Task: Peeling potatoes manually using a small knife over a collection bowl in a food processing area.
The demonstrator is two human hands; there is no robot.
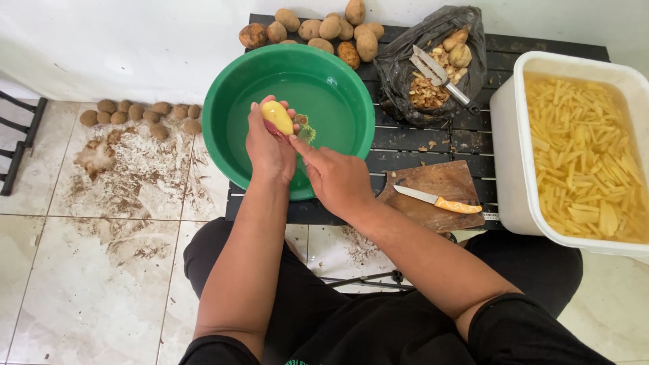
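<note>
Your left hand (269, 152) is wrapped around a peeled yellow potato (277, 116), fingers curled tight on its lower half so the rounded top pokes out above your fingertips. Your right hand (336, 177) comes in from the side, index finger stretched out and touching the potato's base just beside your left thumb; the other right fingers are loosely bent, and you cannot tell whether they hold anything. Both hands hover over a green basin (223, 101) of water, the potato above the water near its middle. Beyond your fingertips, a row of unpeeled potatoes (318, 28) lies at the far edge of the dark slatted table (433, 138). Out past your right knuckles sits a black bag of peelings (405, 74) with a peeler (439, 73) resting in it. Close beside your right wrist, a knife with an orange handle (439, 201) lies on a wooden board (446, 181), and further out is a white tub of cut potato sticks (514, 135)
</note>
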